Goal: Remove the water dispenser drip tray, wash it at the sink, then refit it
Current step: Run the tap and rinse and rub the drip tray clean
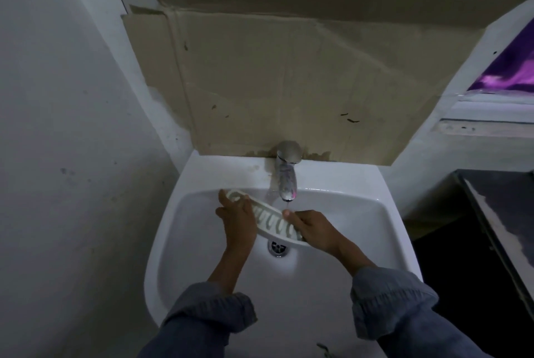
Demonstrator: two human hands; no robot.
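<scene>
On my feed the drip tray is inside the sink. It is a long white piece with a slotted grille facing up at the camera. It runs on a slant from the back left of the basin down toward the middle. Its lower end sits just above the drain, and I cannot tell whether it touches the porcelain there.

Both hands have it. The left grip is wrapped round the tray's upper, back-left end, with fingers curled over the rounded tip. The right grip clasps the lower end, its thumb lying on the grille side and the other fingers tucked behind the tray.

The chrome tap stands at the middle of the sink's back edge. A thin stream of water falls from its spout and lands on the tray right by the right thumb.

Rolled grey-blue sleeves cover both forearms at the sink's front edge.

Behind the tap, creased brown cardboard covers the wall down to the sink's back edge. A pale wall runs along the left side of the sink. A dark cabinet stands just beside the sink's right edge. The room is dim.
</scene>
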